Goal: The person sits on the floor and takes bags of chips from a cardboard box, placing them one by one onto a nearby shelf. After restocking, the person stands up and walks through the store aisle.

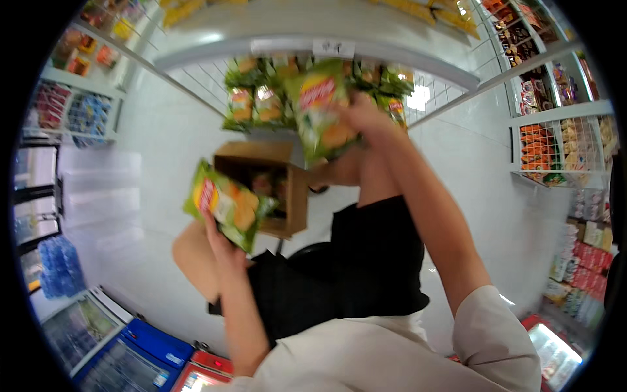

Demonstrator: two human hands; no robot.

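Note:
My left hand (223,242) holds a green bag of potato chips (228,203) by its lower left side, above my knee and over the edge of an open cardboard box (297,201). More bags lie in the shadow inside the box. Higher up, my right hand (360,115) grips another green chip bag (318,112) at its right side, blurred by motion. That bag is in front of a shelf row of similar green chip bags (268,105), and it hides part of them.
A white shelf edge (215,47) with a tag runs above the green bags, with yellow bags (406,10) over it. Wire-sided snack racks (539,147) stand right and left. Blue-wrapped bottles (61,267) and a blue chest freezer (156,348) are at lower left.

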